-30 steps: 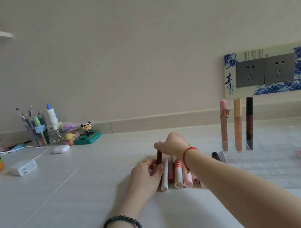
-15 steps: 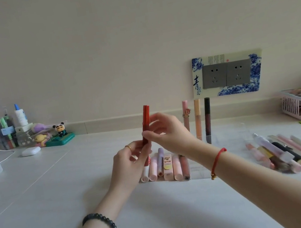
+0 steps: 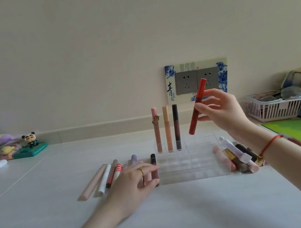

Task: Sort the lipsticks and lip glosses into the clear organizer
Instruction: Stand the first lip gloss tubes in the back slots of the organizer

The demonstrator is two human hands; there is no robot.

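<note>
Head view – progress: three tubes are stood upright in the back row of the clear organizer (image 3: pixel 190 164): a pink tube (image 3: pixel 157 130), an orange tube (image 3: pixel 167 129) and a dark tube (image 3: pixel 176 127). The rest of its compartments appear unfilled, so the sorting is judged to be at an early stage.
Head view – item in hand: a red tube (image 3: pixel 197 106) is pinched between thumb and fingers of the right hand (image 3: pixel 223 110), tilted, held above the organizer's back right part and not yet lowered into a slot.
Head view – left hand (image 3: pixel 135 180): laid flat with fingers spread on the row of tubes (image 3: pixel 108 176) lying on the counter (image 3: pixel 173 216) just left of the organizer; nothing is seen to be gripped.
Head view – left to sort: that left row, plus a second group of tubes (image 3: pixel 237 155) lying touching the organizer's right side.
Head view – other containers: a white slatted basket (image 3: pixel 273 110) stands further right, holding items too unclear to name.
</note>
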